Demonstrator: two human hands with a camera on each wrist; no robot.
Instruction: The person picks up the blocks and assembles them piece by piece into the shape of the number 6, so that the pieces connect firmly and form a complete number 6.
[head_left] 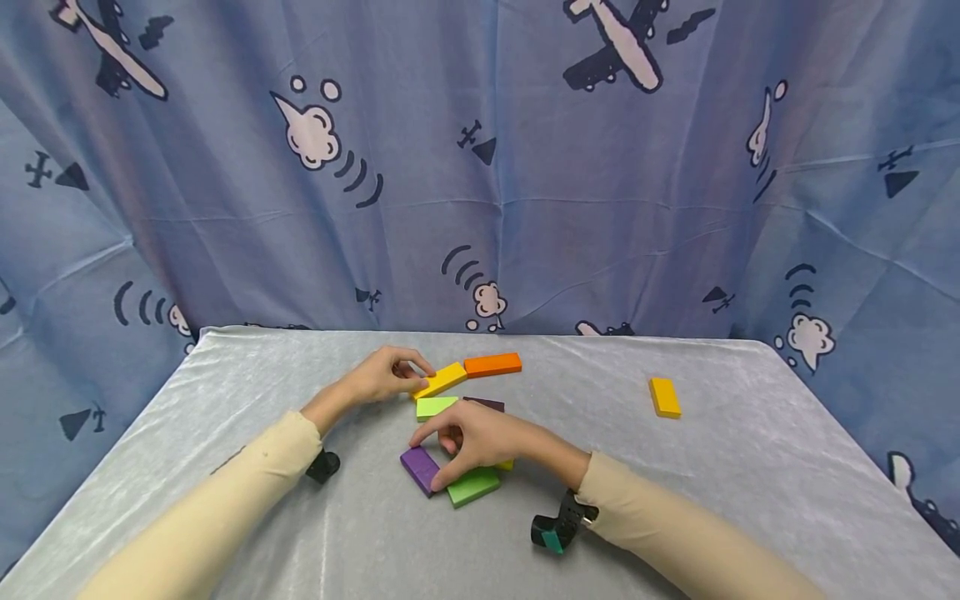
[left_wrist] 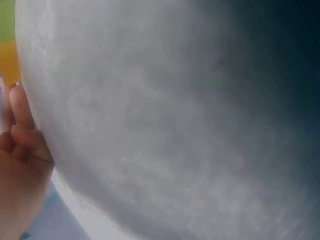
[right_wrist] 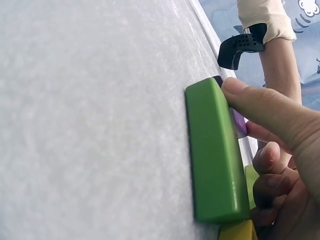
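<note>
On the tabletop, several flat coloured blocks form a loose ring. My left hand pinches the near left end of a yellow block, whose far end meets an orange block. A light green block lies just in front of it. With thumb and index finger at its two ends, my right hand holds a purple block. Beside the purple one, a green block lies under the thumb side of that hand. The right hand partly covers a dark brown block and another yellow block.
A separate yellow block lies off to the right on the pale cloth-covered table. Behind the table hangs a blue curtain printed with planes and clouds. Both wrists wear small black camera mounts.
</note>
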